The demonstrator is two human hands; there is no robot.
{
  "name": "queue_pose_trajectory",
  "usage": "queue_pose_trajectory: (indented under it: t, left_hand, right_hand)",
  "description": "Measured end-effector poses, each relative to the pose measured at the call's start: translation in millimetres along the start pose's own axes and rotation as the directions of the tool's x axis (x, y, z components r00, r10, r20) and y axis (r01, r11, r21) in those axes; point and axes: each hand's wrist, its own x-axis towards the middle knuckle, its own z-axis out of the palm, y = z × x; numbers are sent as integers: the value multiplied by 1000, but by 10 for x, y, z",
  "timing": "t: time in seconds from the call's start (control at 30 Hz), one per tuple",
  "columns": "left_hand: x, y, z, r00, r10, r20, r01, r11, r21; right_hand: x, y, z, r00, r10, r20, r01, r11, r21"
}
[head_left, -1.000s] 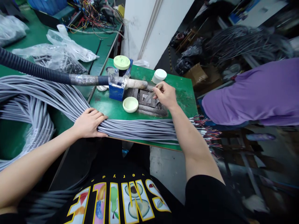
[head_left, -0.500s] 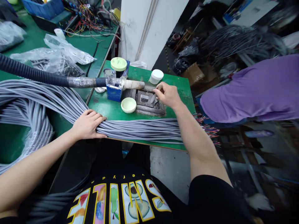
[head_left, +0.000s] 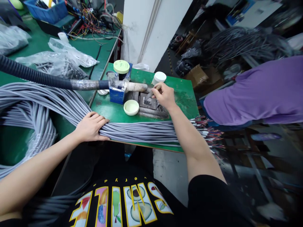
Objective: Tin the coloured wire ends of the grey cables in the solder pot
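My left hand (head_left: 92, 126) is closed over a thick bundle of grey cables (head_left: 139, 131), fingers on top and thumb at the near side. The bundle lies along the bench's front edge, its stripped coloured wire ends (head_left: 209, 132) past the right side. My right hand (head_left: 163, 94) pinches a small flat scraper (head_left: 149, 94), its blade over the shiny, silvery opening of a dark metal solder pot (head_left: 155, 110). The scraper's grip is partly hidden by my fingers. Just left of the blade ends the pale nozzle (head_left: 137, 87) of a ribbed black hose (head_left: 47, 75).
A shallow cream dish (head_left: 131, 107) stands left of the pot, a white tub (head_left: 159, 77) behind it. A blue box (head_left: 116, 95) supports the hose. A green-lidded jar (head_left: 121, 66) stands farther back. Plastic bags (head_left: 63, 60) lie on the left bench. At right is a person in a purple top (head_left: 255, 91).
My right hand has moved slightly left, carrying the scraper across the silvery opening toward the nozzle. More wire ends show past my forearm. My left hand keeps its place on the cables.
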Motion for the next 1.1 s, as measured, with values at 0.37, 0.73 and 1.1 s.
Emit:
queue_pose_trajectory:
  t: [0.37, 0.73, 1.1]
  left_hand:
    - [-3, -10, 23, 1000, 12, -27, -12, 1000, -4]
    - [1, -15, 29, 999, 19, -45, -19, 1000, 5]
    - [2, -13, 20, 999, 12, -38, -12, 1000, -4]
  right_hand:
    - [73, 114, 18, 995, -86, 51, 94, 975, -201]
    - [56, 55, -253, 994, -75, 76, 100, 899, -425]
    - [1, 1, -79, 987, -93, 131, 127, 953, -277]
